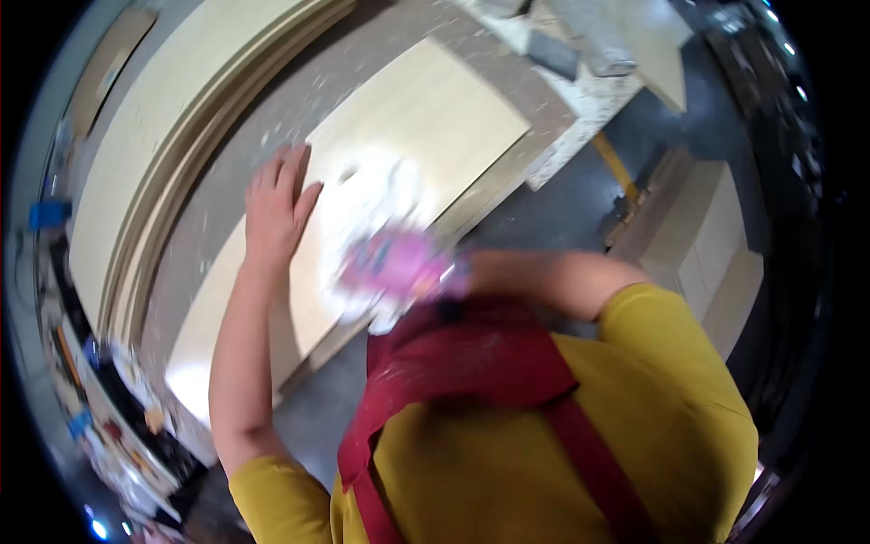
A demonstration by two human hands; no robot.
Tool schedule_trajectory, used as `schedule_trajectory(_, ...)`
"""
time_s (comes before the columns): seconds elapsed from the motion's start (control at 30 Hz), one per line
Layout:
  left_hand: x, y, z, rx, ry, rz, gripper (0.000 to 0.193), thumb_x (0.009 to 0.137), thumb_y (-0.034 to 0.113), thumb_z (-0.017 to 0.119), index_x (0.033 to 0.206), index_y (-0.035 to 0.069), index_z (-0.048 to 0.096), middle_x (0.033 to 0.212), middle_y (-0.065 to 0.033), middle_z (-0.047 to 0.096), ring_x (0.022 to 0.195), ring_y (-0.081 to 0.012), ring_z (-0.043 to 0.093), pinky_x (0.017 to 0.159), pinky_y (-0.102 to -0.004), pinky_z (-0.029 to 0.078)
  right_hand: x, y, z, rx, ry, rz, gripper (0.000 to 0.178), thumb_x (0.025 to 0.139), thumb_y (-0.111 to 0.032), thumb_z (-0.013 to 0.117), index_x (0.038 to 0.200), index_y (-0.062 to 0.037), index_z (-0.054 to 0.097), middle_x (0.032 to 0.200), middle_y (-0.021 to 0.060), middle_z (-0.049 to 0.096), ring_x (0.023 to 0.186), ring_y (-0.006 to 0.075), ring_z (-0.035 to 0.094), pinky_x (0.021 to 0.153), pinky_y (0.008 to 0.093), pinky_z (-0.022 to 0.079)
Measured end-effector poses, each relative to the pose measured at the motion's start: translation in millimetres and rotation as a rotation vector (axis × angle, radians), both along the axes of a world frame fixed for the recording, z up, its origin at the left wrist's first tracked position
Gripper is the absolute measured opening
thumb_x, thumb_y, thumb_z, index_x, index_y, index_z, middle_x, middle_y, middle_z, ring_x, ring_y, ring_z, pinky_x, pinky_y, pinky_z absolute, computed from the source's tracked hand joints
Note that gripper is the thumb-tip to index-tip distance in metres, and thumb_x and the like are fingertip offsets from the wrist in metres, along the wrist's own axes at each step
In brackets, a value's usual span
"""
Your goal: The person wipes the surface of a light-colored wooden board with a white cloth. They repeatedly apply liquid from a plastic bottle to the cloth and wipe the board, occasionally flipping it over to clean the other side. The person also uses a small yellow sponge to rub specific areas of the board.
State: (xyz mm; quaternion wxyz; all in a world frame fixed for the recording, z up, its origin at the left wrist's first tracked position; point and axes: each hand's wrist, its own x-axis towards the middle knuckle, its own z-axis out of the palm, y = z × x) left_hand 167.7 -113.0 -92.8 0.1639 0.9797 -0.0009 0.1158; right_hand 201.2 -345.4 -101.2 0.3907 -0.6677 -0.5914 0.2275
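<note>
My left hand (276,207) is bare and lies flat with its fingers stretched out, at the far left edge of a long pale wood panel (439,113). My right hand (394,265), in a patterned pink-purple covering like a glove, is over the panel's near edge and smeared by motion. Beneath and beyond it spreads a crumpled white, cloth-like material (376,195), partly washed out by glare. Whether the right fingers grip this material cannot be made out. The panel rests on a scuffed brown worktable (272,113).
Curved pale boards (149,172) are stacked along the table's left side. A grey block (553,54) sits on a white-spattered surface at the far right. On the right, stacked pale boards (711,245) stand low, near a yellow bar (616,168).
</note>
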Motion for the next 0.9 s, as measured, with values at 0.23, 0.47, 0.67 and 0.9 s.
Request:
schedule_trajectory(0.23, -203.1, 110.4, 2.7, 0.215, 0.224, 0.452, 0.05, 0.095, 0.032, 0.052, 0.141, 0.012, 0.046, 0.138, -0.0154, 0.05, 0.123, -0.0362, 0.048, 0.103, -0.047, 0.035, 118.2, -110.6, -1.5, -0.161, -0.844, -0.467, 0.039, 0.08, -0.019, 0.061, 0.115, -0.0014, 0.059, 0.108, 0.0185, 0.06, 0.096, 0.034, 0.062, 0.082, 0.0411, 0.052)
schedule_trajectory(0.47, -226.1, 121.4, -20.7, 0.109, 0.14, 0.504, 0.048, 0.094, 0.034, 0.053, 0.137, 0.013, 0.049, 0.133, -0.014, 0.053, 0.121, -0.0337, 0.05, 0.101, -0.0453, 0.036, -97.7, 58.2, -28.3, 0.367, -0.109, 0.116, 0.02, 0.076, -0.019, 0.064, 0.095, -0.0142, 0.061, 0.086, 0.0035, 0.059, 0.076, 0.0216, 0.062, 0.065, 0.0354, 0.053)
schedule_trajectory(0.67, -287.3, 165.5, -6.1, 0.192, 0.081, 0.286, 0.053, 0.092, 0.039, 0.057, 0.137, 0.012, 0.05, 0.135, -0.0138, 0.052, 0.123, -0.0334, 0.049, 0.105, -0.0449, 0.035, -92.2, 51.3, 23.5, -0.213, -0.711, 0.154, 0.032, 0.074, -0.014, 0.067, 0.105, -0.0069, 0.061, 0.104, 0.0128, 0.062, 0.095, 0.0301, 0.064, 0.081, 0.043, 0.053)
schedule_trajectory(0.9, -348.1, 204.6, -28.6, 0.186, 0.057, 0.467, 0.045, 0.092, 0.035, 0.056, 0.129, 0.01, 0.056, 0.127, -0.0144, 0.058, 0.116, -0.0327, 0.054, 0.098, -0.0455, 0.039, -115.7, 54.4, 19.9, -0.408, -0.839, 0.057, 0.046, 0.066, -0.019, 0.072, 0.108, -0.0085, 0.059, 0.116, 0.011, 0.057, 0.106, 0.0288, 0.058, 0.088, 0.0444, 0.046)
